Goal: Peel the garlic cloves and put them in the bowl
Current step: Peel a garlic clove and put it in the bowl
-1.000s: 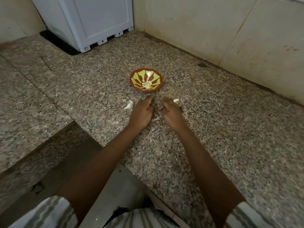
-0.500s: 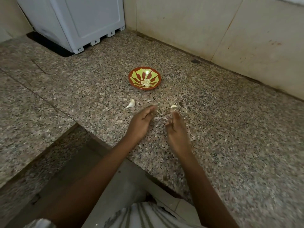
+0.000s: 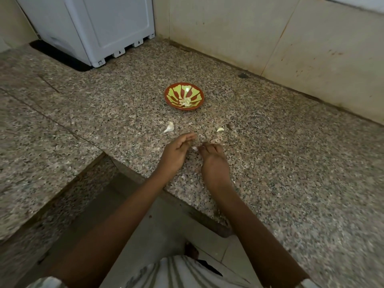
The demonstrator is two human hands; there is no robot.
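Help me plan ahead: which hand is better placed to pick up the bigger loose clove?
Probably left. The left hand is nearer the bigger clove; the right hand sits by the small clove instead.

Speckled granite counter [image 3: 270, 163] ran in front of me, with a step down at my near left. On it, a red-and-green bowl [image 3: 169, 100] sat well back. Nearer me lay an unpeeled garlic clove [image 3: 169, 127] to the left and a smaller clove [image 3: 220, 129] to the right, well apart. A white appliance [image 3: 93, 28] stood in the far left corner.
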